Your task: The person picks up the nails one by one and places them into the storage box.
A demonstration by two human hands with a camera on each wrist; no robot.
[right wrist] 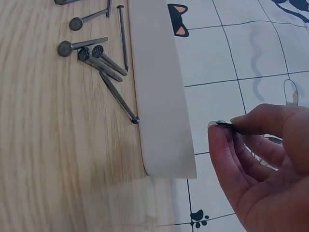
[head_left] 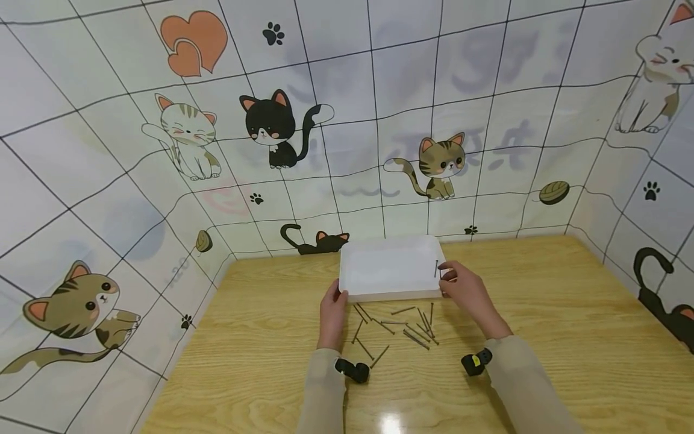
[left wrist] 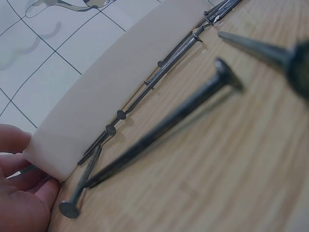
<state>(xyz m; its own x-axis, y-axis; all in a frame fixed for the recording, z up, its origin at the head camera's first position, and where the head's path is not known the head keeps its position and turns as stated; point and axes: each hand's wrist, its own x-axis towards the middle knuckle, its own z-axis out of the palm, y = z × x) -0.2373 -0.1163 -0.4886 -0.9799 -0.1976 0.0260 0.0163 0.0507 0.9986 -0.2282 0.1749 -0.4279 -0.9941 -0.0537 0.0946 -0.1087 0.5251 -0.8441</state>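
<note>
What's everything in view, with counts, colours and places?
Flat wood-grain tabletop: one, tan, foreground.
Shallow rectangular tray: one, white, far tabletop.
Round-headed metal nails: over a dozen, dark grey, before tray.
Lifted metal nail: at least one, dark, tray's right end.
Gridded walls: three, white, around tabletop.
Cartoon cats: seven, brown, white, black; walls.
Paw prints: five, black, walls.
Striped ovals: two, olive, walls.
Heart: one, orange, upper left.
Boxy wrist devices: two, black, each wrist.
Long sleeves: two, beige, forearms.
Left hand: one, bare, gripping tray's left end.
Right hand: one, bare, pinching lifted nail.
</note>
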